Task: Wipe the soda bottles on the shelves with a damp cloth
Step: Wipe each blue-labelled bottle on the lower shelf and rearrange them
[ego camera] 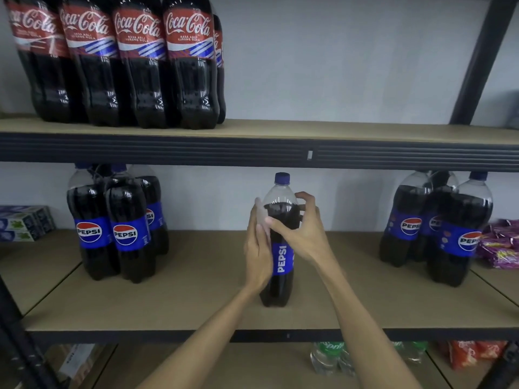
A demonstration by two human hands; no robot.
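Bottle (281, 259) stands between left fingers (258, 217) pressed flat and right fingers (309, 200) curled round it.

top-shelf bottles (134, 66) are showing "coca-cola" on red labels; middle-shelf bottles (125, 234) and the centre bottle (281, 259) are showing "pepsi" on blue labels.

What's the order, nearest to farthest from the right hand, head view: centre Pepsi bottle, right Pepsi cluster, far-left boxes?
1. centre Pepsi bottle: held by the right hand.
2. right Pepsi cluster: same shelf, to the right.
3. far-left boxes: shelf's left end.
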